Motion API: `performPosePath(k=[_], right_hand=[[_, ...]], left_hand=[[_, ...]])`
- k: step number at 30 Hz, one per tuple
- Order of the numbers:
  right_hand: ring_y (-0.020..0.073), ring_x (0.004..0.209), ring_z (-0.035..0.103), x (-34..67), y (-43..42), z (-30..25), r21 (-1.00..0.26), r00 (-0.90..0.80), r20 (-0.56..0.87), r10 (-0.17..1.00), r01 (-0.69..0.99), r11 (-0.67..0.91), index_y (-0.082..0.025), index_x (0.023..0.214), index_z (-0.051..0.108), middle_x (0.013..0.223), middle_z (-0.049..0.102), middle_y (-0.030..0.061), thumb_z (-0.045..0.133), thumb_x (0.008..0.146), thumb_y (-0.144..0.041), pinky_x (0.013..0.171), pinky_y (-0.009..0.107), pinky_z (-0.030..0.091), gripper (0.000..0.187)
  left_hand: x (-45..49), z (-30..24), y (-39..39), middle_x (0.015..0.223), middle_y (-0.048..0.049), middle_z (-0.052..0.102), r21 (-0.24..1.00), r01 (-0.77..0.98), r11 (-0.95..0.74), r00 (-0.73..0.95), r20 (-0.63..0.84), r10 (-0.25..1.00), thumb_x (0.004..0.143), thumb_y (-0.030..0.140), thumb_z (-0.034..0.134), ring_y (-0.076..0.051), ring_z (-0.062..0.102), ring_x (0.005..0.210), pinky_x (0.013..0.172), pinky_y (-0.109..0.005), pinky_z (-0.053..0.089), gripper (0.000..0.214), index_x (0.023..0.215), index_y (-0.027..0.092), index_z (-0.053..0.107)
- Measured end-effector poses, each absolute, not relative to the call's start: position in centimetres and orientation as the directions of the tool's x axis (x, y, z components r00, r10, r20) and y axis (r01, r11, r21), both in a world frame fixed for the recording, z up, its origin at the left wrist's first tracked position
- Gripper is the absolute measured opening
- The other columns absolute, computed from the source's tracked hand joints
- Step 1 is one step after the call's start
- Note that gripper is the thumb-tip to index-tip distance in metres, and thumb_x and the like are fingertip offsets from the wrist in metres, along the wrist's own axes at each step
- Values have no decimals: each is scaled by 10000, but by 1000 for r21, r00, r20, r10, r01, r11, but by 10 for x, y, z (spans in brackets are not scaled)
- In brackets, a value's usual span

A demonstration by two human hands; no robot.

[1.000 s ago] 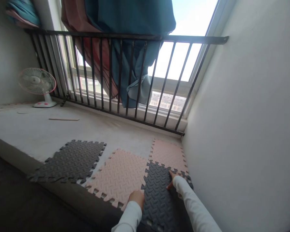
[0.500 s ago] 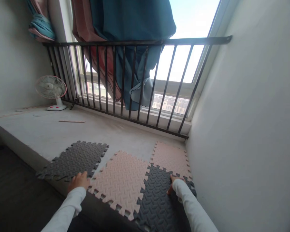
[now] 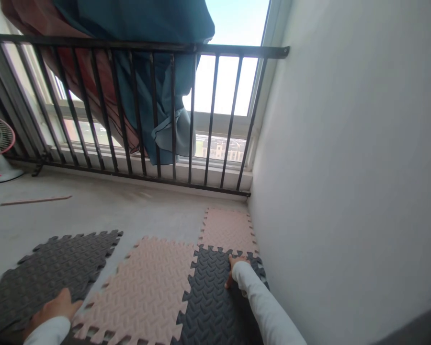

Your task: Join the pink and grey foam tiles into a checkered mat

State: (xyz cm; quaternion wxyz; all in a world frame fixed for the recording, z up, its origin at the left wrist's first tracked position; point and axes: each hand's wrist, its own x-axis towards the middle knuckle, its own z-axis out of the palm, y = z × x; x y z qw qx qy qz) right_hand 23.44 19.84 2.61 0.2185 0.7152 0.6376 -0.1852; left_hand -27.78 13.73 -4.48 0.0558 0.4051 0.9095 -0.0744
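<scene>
My left hand (image 3: 55, 309) is low on the left, at the near right corner of a dark grey interlocking foam mat (image 3: 64, 268). Its thumb and forefinger are spread and the other fingers are partly hidden. Just right of it lies a pink foam mat (image 3: 147, 282), separated from the grey one by a narrow gap. My right hand (image 3: 237, 268) rests open on a black foam mat (image 3: 211, 297), close to its far edge. That black mat meets the pink one along its left side, and a second pink mat (image 3: 228, 227) along its far side.
A white wall (image 3: 337, 167) rises along the right of the mats. Behind the pale ledge (image 3: 129, 206) runs a black metal railing (image 3: 158, 179), with blue and pink curtains (image 3: 136, 24) at the window. A thin stick (image 3: 36, 201) and a white fan (image 3: 2, 167) are at left.
The view has turned to the right and come closer, so the fan is partly cut off. My left hand stays by the grey mat's near corner; my right hand stays on the black mat.
</scene>
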Motion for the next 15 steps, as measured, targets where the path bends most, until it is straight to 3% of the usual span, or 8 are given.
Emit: performPosePath(k=[1,3,7,11,15], right_hand=[[350,1244,238,234,199,25,82,123,-552,825,992,-94,-245,1333,240,1344,332,158,769,345,-442,961,496,292,1138],[358,1251,213,234,200,23,98,130,-568,813,991,-90,-235,1352,171,1353,307,173,771,339,-438,953,505,293,1195],[376,1252,192,233,203,20,125,154,-596,788,987,-99,-241,1361,91,1368,269,183,784,308,-411,937,535,288,1273],[382,1252,185,233,203,16,117,159,-587,794,987,-111,-245,1359,106,1372,256,185,800,253,-403,956,528,268,1315],[368,1251,209,238,208,0,112,182,-555,812,983,-143,-273,1347,164,1351,302,174,763,332,-499,942,550,266,1200]], left_hand=[[-276,-35,144,773,7,695,-114,738,665,-674,-170,719,794,381,321,-108,597,661,536,-192,375,215,695,261,470],[-269,-11,161,806,5,694,-49,719,693,-692,-144,708,782,464,314,-119,595,658,519,-195,375,271,828,279,507],[-235,38,202,906,-6,680,240,703,670,-673,-81,735,713,488,456,-123,590,690,525,-180,399,431,1081,271,514],[-176,58,239,893,-38,681,459,724,516,-589,21,808,672,415,525,-160,598,694,593,-239,445,454,1076,215,578],[-105,48,270,892,-67,679,518,786,339,-435,74,897,707,356,467,-205,605,784,670,-279,453,437,1093,183,577]])
